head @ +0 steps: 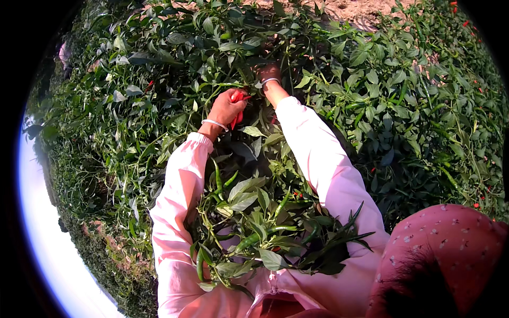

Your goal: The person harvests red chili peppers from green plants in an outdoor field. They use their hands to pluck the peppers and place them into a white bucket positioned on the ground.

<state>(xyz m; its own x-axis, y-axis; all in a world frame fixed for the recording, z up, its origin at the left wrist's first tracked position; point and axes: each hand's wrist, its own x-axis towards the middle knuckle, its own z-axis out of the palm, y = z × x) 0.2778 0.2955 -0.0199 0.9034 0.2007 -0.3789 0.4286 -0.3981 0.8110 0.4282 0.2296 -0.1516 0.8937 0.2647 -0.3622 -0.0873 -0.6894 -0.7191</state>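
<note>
Several ripe red chili peppers (237, 117) are bunched in my left hand (226, 106), which wears a pale bangle. A green chili pepper (230, 84) lies just beyond its knuckles. My right hand (270, 72), also with a bangle at the wrist, reaches into the shaded leaves of a chili plant (288, 59). Its fingers are hidden by shadow and foliage, so whether they hold anything is unclear. Between my forearms, leafy stems with long green chili peppers (218, 179) rise close to my chest.
Dense chili plants (370, 79) spread on both sides, with scattered red and green fruit. Bare soil (350, 10) shows at the top. Pink patterned cloth (437, 230) fills the lower right corner. Bright sky (39, 222) appears at the left rim.
</note>
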